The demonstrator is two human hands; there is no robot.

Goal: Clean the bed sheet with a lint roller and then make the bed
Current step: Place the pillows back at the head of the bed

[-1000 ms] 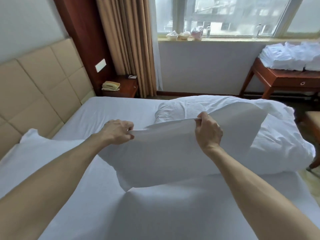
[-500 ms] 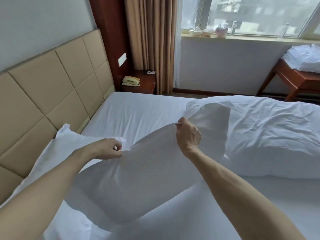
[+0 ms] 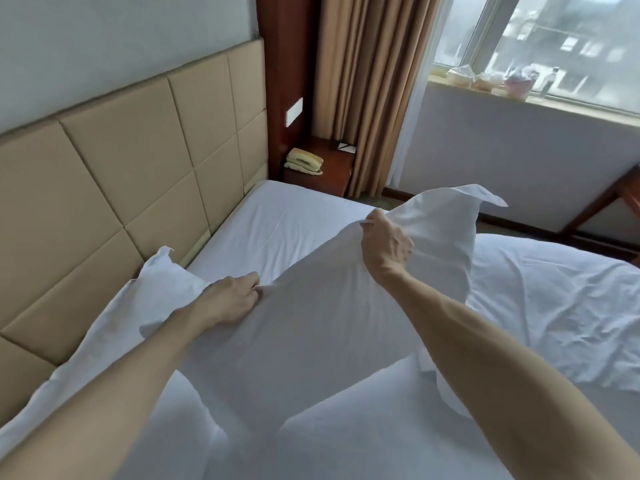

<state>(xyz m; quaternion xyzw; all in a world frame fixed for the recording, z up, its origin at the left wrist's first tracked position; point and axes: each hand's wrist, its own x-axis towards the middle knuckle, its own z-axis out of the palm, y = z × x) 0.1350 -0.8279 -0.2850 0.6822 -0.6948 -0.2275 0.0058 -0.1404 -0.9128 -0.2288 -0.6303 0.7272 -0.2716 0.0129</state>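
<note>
While L hand (image 3: 232,299) and R hand (image 3: 386,244) each pinch the top edge of the pillow (image 3: 311,341), holding it over the bed sheet (image 3: 277,220) nr the headboard (image 3: 138,161), no lint roller shows; cleaning prob. done, duvet (image 3: 554,306) not yet spread.

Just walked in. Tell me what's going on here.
A person is making the bed. The left hand and right hand each grip the top edge of a white pillow, holding it up over the sheet near the headboard. A second pillow lies against the headboard on the left, and a rumpled duvet lies on the right side of the bed.
</note>
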